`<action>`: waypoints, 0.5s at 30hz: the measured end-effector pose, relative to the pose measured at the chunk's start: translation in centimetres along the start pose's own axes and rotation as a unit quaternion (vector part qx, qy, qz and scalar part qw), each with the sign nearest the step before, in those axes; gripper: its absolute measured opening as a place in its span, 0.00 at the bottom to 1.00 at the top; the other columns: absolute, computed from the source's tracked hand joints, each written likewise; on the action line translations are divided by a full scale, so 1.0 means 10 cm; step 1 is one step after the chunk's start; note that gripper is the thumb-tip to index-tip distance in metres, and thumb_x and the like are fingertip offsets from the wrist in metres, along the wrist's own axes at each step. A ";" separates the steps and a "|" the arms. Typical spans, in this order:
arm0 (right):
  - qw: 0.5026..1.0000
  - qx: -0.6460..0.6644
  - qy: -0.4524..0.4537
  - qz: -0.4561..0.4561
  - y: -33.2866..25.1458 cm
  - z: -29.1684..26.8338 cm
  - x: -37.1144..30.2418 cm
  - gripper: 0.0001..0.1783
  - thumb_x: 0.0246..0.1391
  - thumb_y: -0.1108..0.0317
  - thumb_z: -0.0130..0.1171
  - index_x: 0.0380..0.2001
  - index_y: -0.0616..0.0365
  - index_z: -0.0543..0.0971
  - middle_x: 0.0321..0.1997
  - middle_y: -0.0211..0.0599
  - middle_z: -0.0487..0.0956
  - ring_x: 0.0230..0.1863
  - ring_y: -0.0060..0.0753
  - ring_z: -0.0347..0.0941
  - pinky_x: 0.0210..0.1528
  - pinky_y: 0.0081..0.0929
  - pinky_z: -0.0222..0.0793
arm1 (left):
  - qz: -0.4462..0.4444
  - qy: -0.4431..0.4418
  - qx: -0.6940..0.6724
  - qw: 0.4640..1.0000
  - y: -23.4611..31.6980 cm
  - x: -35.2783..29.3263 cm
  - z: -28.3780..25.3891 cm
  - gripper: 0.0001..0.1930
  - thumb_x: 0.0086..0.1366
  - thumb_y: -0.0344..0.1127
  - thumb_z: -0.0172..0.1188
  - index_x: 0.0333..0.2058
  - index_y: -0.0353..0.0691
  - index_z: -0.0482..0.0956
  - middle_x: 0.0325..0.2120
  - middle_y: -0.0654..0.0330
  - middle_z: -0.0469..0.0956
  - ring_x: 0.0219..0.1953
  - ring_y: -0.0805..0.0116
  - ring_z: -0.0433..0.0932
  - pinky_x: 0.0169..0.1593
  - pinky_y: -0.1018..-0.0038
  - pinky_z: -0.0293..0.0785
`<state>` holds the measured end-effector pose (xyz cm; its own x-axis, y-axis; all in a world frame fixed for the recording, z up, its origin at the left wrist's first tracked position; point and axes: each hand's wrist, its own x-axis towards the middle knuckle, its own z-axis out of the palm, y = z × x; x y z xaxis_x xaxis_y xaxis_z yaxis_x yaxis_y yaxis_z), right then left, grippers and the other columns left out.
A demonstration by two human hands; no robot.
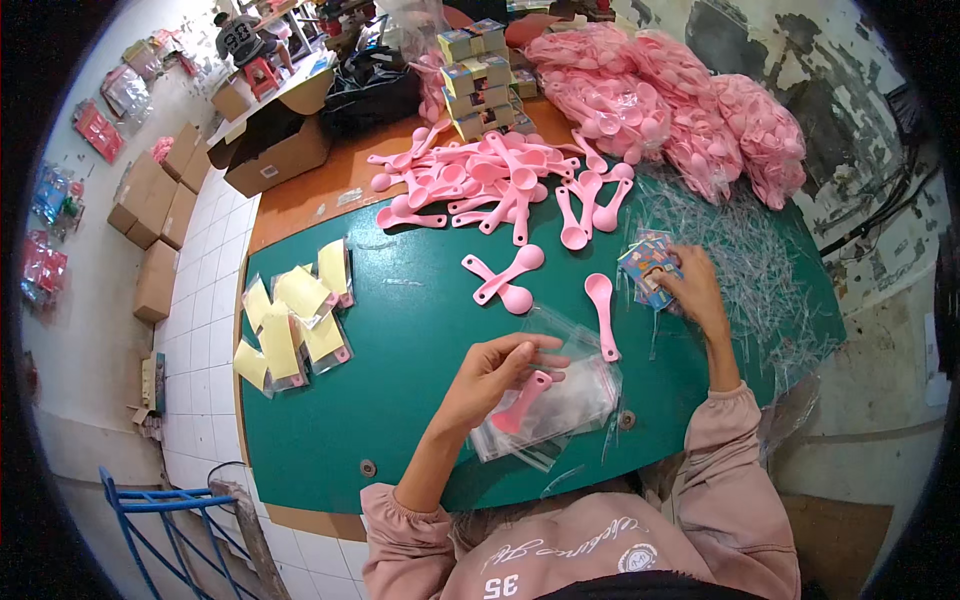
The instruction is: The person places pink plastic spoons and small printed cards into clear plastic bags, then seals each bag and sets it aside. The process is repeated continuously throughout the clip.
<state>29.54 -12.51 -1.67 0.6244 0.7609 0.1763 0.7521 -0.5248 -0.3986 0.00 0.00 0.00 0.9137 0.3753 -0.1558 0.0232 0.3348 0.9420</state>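
Lettered sweatshirt (pixel 575 535), printed cards (pixel 646 268)

Bags (pixel 590 400): clear, flat, loose stack, sheets overlapping and skewed, near the front edge of the table (pixel 330 430), a bit right of its middle. Spoon (pixel 520 404): pink, over the left part of the bags, slanted, holed handle end toward the table's far right corner; bowl end not clearly visible. Can't tell if it's in a bag or on top. Cards (pixel 645 262): small, multicolored print, mostly blue, overlapping in an uneven pile, toward the right edge.
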 end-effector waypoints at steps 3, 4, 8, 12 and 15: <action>0.990 0.113 -0.032 0.083 0.13 0.01 0.06 0.20 0.39 0.68 0.61 0.38 0.61 0.74 0.32 0.48 0.74 0.37 0.43 0.71 0.43 0.34 0.64 | 0.000 0.012 -0.006 1.000 0.02 0.01 0.03 0.18 0.68 0.40 0.41 0.46 0.33 0.70 0.35 0.52 0.77 0.37 0.66 0.78 0.37 0.79 0.73; 0.992 0.108 0.012 0.064 0.14 -0.01 0.06 0.17 0.40 0.71 0.59 0.37 0.62 0.74 0.30 0.46 0.75 0.33 0.43 0.72 0.39 0.33 0.65 | -0.003 0.013 -0.010 1.000 0.04 -0.01 0.04 0.18 0.68 0.41 0.40 0.46 0.33 0.70 0.35 0.52 0.77 0.37 0.67 0.78 0.37 0.79 0.73; 0.983 0.009 0.142 -0.117 -0.14 -0.30 -0.04 0.12 0.43 0.76 0.55 0.35 0.63 0.75 0.28 0.43 0.76 0.26 0.39 0.72 0.31 0.30 0.68 | -0.005 0.003 -0.007 1.000 0.02 -0.01 0.05 0.19 0.68 0.41 0.40 0.45 0.33 0.70 0.36 0.52 0.77 0.37 0.67 0.78 0.37 0.79 0.73; 0.942 0.326 -0.054 -0.065 -0.87 -0.62 -0.27 0.10 0.44 0.75 0.55 0.34 0.62 0.76 0.29 0.42 0.76 0.28 0.38 0.73 0.32 0.29 0.68 | -0.012 -0.007 -0.022 1.000 0.03 -0.01 0.08 0.17 0.67 0.39 0.42 0.45 0.33 0.71 0.35 0.56 0.78 0.36 0.75 0.76 0.34 0.85 0.69; 0.926 0.333 -0.137 -0.109 -1.17 -0.73 -0.35 0.09 0.45 0.74 0.55 0.33 0.60 0.77 0.31 0.41 0.76 0.30 0.39 0.73 0.33 0.28 0.68 | -0.006 -0.023 0.001 1.000 -0.02 0.01 0.07 0.17 0.67 0.40 0.43 0.45 0.32 0.71 0.34 0.57 0.78 0.35 0.78 0.75 0.30 0.87 0.66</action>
<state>20.15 -11.80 8.96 0.3261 0.9378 0.1192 0.4998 -0.0640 -0.8638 0.40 -0.66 0.03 0.9313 0.3302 -0.1539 0.0356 0.3378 0.9405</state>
